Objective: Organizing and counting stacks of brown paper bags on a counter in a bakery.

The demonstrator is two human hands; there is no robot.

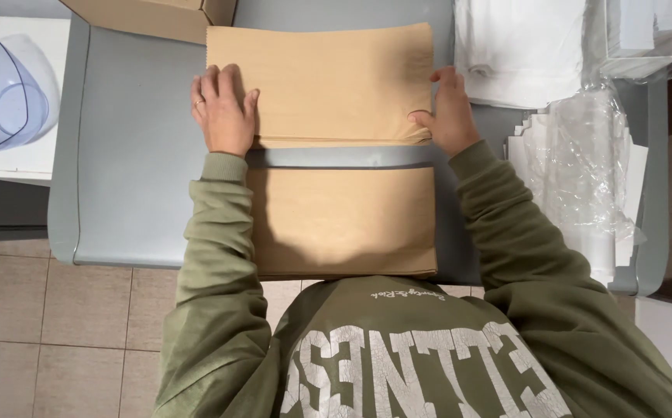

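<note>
Brown paper stack (320,81): left hand (223,112) lies flat, unclenched on it; right hand (448,112) pinches its edge.

Grey table (134,193), two brown paper stacks (320,85), clear plastic wrap (584,155)

Upper paper stack (328,85): plain tan brown, no print.
Lower paper stack (343,220): the same tan, slightly darker in shadow.
Worktop (134,170): flat blue-grey.
Sleeves (212,255): olive green, with cracked white lettering on the chest.
Cardboard box (150,15): light brown.
Folded sheets (518,50): white.
Plastic wrap (584,162): clear and glossy, over what seems to be white card.
Floor (49,340): beige tiles with pale grout lines.
Bowl (3,89): translucent, bluish.
</note>
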